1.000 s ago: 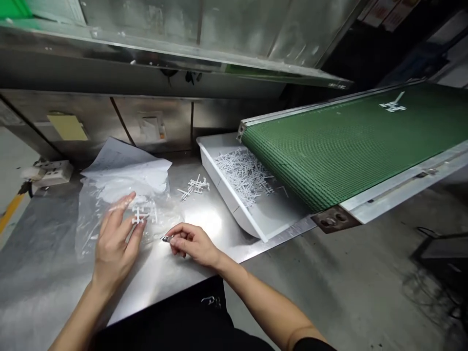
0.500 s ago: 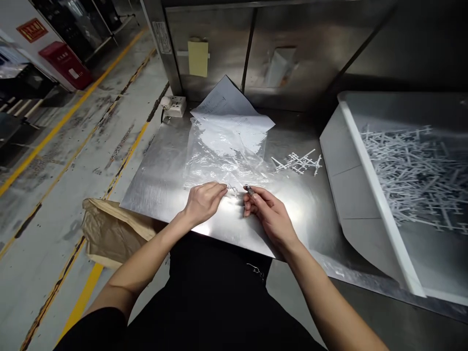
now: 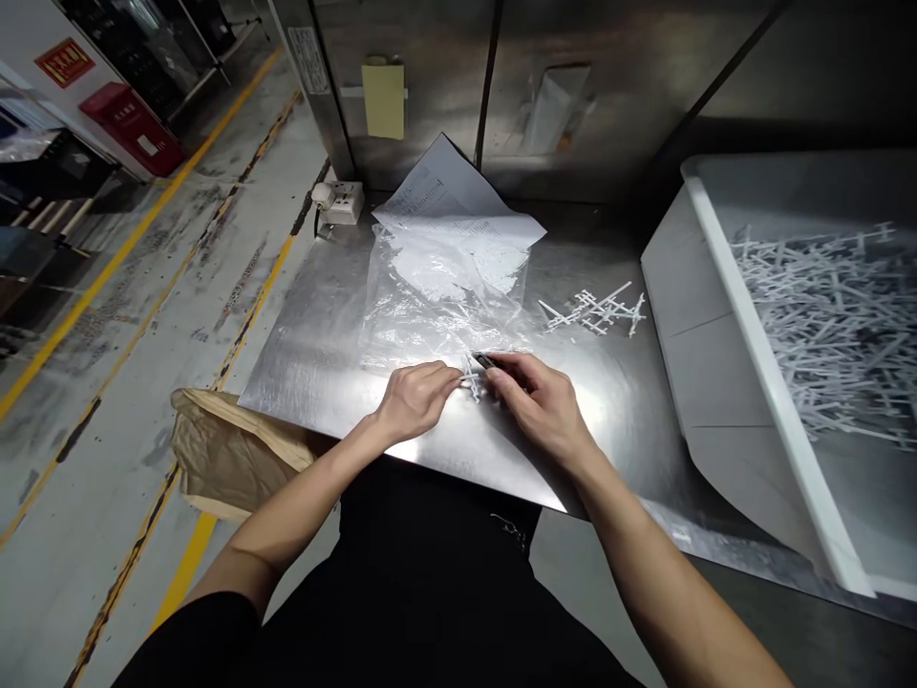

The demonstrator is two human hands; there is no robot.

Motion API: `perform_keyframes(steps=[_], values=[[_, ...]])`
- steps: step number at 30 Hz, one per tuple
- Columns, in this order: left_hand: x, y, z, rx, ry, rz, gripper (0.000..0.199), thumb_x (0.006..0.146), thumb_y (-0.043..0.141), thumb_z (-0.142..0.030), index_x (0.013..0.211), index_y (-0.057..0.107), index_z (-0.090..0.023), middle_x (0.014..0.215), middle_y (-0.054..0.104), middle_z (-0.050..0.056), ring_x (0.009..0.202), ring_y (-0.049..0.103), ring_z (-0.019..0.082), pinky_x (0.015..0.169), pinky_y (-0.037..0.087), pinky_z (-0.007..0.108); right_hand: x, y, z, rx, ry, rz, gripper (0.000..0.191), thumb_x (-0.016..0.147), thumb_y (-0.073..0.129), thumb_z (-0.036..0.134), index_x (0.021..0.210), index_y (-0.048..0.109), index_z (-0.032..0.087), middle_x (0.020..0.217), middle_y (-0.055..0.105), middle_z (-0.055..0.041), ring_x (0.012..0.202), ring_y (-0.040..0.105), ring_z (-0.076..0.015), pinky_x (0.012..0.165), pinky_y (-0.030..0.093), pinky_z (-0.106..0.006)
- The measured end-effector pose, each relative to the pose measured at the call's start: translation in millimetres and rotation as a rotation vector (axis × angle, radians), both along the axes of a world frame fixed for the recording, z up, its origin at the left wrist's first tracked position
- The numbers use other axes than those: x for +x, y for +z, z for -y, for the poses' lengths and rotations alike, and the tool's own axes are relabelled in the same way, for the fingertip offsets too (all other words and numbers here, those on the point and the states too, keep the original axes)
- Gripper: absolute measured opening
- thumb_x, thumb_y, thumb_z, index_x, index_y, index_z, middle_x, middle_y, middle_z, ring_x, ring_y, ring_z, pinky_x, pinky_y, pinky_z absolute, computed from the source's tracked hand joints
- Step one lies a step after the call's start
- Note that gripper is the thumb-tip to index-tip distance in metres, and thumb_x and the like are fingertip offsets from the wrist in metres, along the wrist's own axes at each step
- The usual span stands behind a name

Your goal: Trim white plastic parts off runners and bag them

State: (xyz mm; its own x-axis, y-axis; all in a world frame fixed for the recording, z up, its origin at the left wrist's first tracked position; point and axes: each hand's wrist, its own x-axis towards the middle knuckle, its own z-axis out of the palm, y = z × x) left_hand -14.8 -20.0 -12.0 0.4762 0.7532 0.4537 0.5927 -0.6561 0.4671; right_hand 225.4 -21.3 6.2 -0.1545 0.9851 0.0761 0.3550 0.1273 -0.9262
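Pinched in the fingers of my left hand point(image 3: 419, 399) is a small white branched plastic piece point(image 3: 471, 378), held above the steel table point(image 3: 287, 363). My right hand point(image 3: 537, 397) is closed on a small dark metal tool point(image 3: 484, 361), whose tip is beside the white piece. Just beyond both hands lies a clear plastic bag point(image 3: 444, 287) with white contents, partly under a printed sheet point(image 3: 458, 196). A small pile of white branched pieces point(image 3: 598, 311) rests to the right of the bag.
At the right stands a large white bin point(image 3: 780, 401) holding many white branched pieces. A socket block point(image 3: 344, 203) sits at the table's back left corner. An open brown bag point(image 3: 229, 449) is below the left edge. A steel wall closes the back.
Both hands have come closer together, and the tool tip is now beside the white piece. The white piece shows more upright between the hands. The view has shifted slightly.
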Motion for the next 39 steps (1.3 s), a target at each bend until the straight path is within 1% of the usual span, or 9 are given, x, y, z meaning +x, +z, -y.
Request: perform_keyframes(steps=[4, 9, 13, 18, 21, 24, 32, 35, 39], values=[[0.2, -0.5, 0.7, -0.005, 0.003, 0.014, 0.029, 0.120, 0.049, -0.030, 0.113, 0.075, -0.018, 0.094, 0.078, 0.006, 0.081, 0.075, 0.018, 0.073, 0.056, 0.029, 0.6, -3.2, 2.0, 0.038, -0.013, 0.026, 0.036, 0.109, 0.068, 0.051, 0.125, 0.082, 0.022, 0.101, 0.085, -0.0075, 0.083, 0.076, -0.0235, 0.079, 0.060, -0.040], [0.7, 0.2, 0.7, 0.003, 0.000, 0.021, 0.025, 0.119, 0.050, -0.027, 0.112, 0.073, -0.018, 0.094, 0.078, 0.007, 0.081, 0.074, 0.018, 0.074, 0.055, 0.029, 0.9, 1.5, 1.9, 0.066, 0.030, 0.039, 0.031, 0.109, 0.067, 0.045, 0.125, 0.083, 0.023, 0.106, 0.086, -0.0082, 0.091, 0.079, -0.0252, 0.083, 0.061, -0.039], [0.8, 0.9, 0.2, 0.044, -0.027, 0.045, 0.022, 0.117, 0.052, -0.023, 0.111, 0.072, -0.017, 0.092, 0.077, 0.006, 0.078, 0.072, 0.018, 0.071, 0.054, 0.029, 0.5, 2.3, 2.1, 0.076, 0.021, 0.040, 0.030, 0.110, 0.068, 0.045, 0.125, 0.083, 0.024, 0.111, 0.086, -0.0086, 0.097, 0.081, -0.0267, 0.086, 0.062, -0.040], [1.1, 1.5, 0.6, 0.030, -0.024, 0.036, 0.023, 0.117, 0.051, -0.023, 0.109, 0.072, -0.018, 0.091, 0.077, 0.006, 0.077, 0.072, 0.017, 0.072, 0.055, 0.029, 0.1, 1.1, 2.7, 0.069, 0.016, 0.034, 0.031, 0.110, 0.068, 0.046, 0.125, 0.083, 0.024, 0.113, 0.086, -0.0090, 0.096, 0.081, -0.0268, 0.084, 0.062, -0.041], [1.1, 1.6, 0.7, 0.027, -0.032, 0.029, 0.024, 0.118, 0.050, -0.023, 0.108, 0.072, -0.018, 0.091, 0.078, 0.006, 0.077, 0.073, 0.017, 0.072, 0.056, 0.029, -0.7, 1.4, 3.4, 0.063, 0.013, 0.030, 0.031, 0.110, 0.068, 0.046, 0.125, 0.083, 0.025, 0.109, 0.086, -0.0081, 0.092, 0.080, -0.0264, 0.083, 0.061, -0.041], [1.1, 1.4, 0.7, 0.049, -0.048, 0.040, 0.023, 0.117, 0.051, -0.021, 0.109, 0.072, -0.017, 0.091, 0.078, 0.007, 0.078, 0.074, 0.017, 0.072, 0.057, 0.029, -2.0, 0.6, 4.2, 0.045, -0.001, 0.015, 0.030, 0.110, 0.068, 0.046, 0.123, 0.084, 0.024, 0.099, 0.085, -0.0064, 0.086, 0.079, -0.0251, 0.083, 0.061, -0.040], [2.5, -0.2, 0.1, -0.003, -0.027, 0.005, 0.028, 0.119, 0.049, -0.027, 0.110, 0.073, -0.018, 0.090, 0.078, 0.006, 0.078, 0.074, 0.017, 0.073, 0.058, 0.030, -5.4, -6.4, 3.5, 0.026, -0.047, 0.006, 0.030, 0.109, 0.067, 0.045, 0.119, 0.084, 0.021, 0.081, 0.078, -0.0033, 0.072, 0.072, -0.0212, 0.072, 0.057, -0.036], [3.2, -0.3, -0.4, -0.021, -0.021, 0.018, 0.028, 0.120, 0.049, -0.029, 0.111, 0.074, -0.018, 0.090, 0.078, 0.005, 0.077, 0.073, 0.017, 0.072, 0.056, 0.029, -4.9, -7.7, 2.7, -0.003, -0.061, -0.007, 0.032, 0.108, 0.068, 0.045, 0.118, 0.084, 0.020, 0.079, 0.077, -0.0033, 0.071, 0.070, -0.0204, 0.069, 0.055, -0.035], [3.1, -0.7, -0.6, -0.041, -0.017, 0.019, 0.030, 0.120, 0.049, -0.030, 0.113, 0.074, -0.018, 0.091, 0.078, 0.006, 0.078, 0.073, 0.017, 0.072, 0.055, 0.029, -3.6, -5.7, 3.8, -0.039, -0.044, -0.119, 0.035, 0.107, 0.070, 0.048, 0.122, 0.083, 0.020, 0.085, 0.079, -0.0052, 0.077, 0.075, -0.0224, 0.071, 0.059, -0.036]])
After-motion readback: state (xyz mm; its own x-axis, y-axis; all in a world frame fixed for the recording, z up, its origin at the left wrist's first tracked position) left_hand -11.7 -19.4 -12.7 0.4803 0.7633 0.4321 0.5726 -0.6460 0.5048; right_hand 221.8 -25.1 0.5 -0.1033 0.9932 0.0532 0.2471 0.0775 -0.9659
